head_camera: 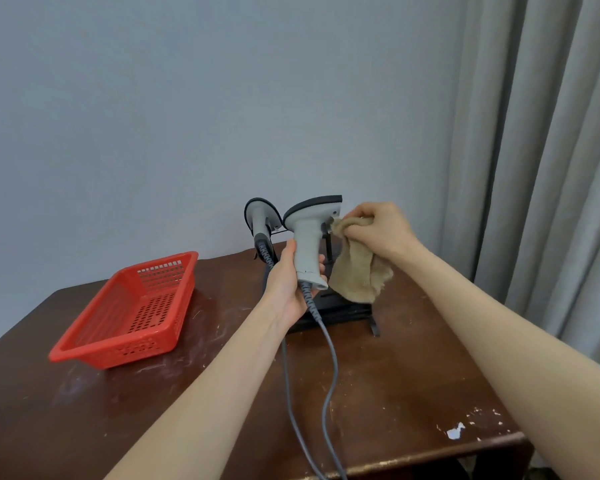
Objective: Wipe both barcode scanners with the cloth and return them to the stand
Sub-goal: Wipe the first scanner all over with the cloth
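Observation:
My left hand (pixel 286 285) grips the handle of a grey barcode scanner (pixel 309 233), holding it upright above the table. My right hand (pixel 378 230) grips a beige cloth (pixel 359 275) and presses a bunched part of it against the scanner's trigger side, just under the head. The rest of the cloth hangs down. A second grey scanner (pixel 261 216) sits on the black stand (pixel 340 313) behind my left hand. The stand is partly hidden by the hand, the held scanner and the cloth. Two grey cables (pixel 329 368) trail toward the table's front edge.
A red plastic basket (pixel 132 313) sits on the left of the dark wooden table (pixel 395 375). A grey wall stands close behind, and grey curtains (pixel 541 150) hang at the right. The table's front edge is chipped at the right.

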The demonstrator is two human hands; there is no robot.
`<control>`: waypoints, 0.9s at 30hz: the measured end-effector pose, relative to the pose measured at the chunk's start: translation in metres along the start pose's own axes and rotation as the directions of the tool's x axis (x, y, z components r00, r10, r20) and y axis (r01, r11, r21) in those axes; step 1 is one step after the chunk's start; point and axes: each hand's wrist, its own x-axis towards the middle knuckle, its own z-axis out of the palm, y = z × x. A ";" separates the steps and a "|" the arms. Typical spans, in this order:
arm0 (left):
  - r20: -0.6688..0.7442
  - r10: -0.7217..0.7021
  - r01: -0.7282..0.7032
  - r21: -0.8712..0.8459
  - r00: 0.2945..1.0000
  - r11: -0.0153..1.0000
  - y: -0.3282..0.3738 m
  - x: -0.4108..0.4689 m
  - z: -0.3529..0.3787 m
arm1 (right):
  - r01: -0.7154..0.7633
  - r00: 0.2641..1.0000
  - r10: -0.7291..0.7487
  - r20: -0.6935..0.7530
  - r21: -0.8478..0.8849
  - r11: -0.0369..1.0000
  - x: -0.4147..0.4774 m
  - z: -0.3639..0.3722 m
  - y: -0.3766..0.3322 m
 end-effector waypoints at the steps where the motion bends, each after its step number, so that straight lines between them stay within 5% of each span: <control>1: 0.003 0.000 0.000 0.001 1.000 1.000 -0.001 0.000 0.001 | 0.022 1.000 -0.022 0.005 0.086 0.996 -0.001 0.001 -0.004; 5: 0.022 0.015 -0.015 0.012 1.000 1.000 -0.006 -0.003 0.009 | 0.134 0.957 -0.159 0.242 0.118 0.984 -0.016 0.006 -0.024; 8: 0.044 0.017 -0.017 0.001 0.999 1.000 -0.007 -0.001 0.006 | 0.117 0.836 -0.129 0.533 0.057 0.992 -0.023 0.003 -0.030; 10: 0.053 0.019 -0.019 -0.008 0.998 1.000 -0.007 -0.001 0.005 | 0.135 0.865 -0.120 0.487 0.005 0.991 -0.019 0.003 -0.030; 14: 0.066 0.010 -0.009 -0.015 0.998 1.000 -0.009 -0.004 0.011 | 0.111 0.993 -0.108 0.057 -0.045 0.993 -0.004 0.007 -0.026; 20: 0.071 -0.017 0.021 -0.058 0.997 0.998 -0.008 0.005 0.007 | 0.130 0.837 -0.128 0.532 0.034 0.991 -0.020 0.002 -0.029; 24: 0.078 -0.044 0.053 -0.122 0.996 0.991 -0.009 0.005 0.013 | 0.148 0.967 -0.141 0.213 -0.016 0.989 -0.005 0.006 -0.022; 27: 0.079 -0.081 0.097 -0.214 0.994 0.972 -0.008 0.008 0.011 | 0.047 0.995 -0.062 -0.072 -0.196 0.980 0.002 0.004 -0.014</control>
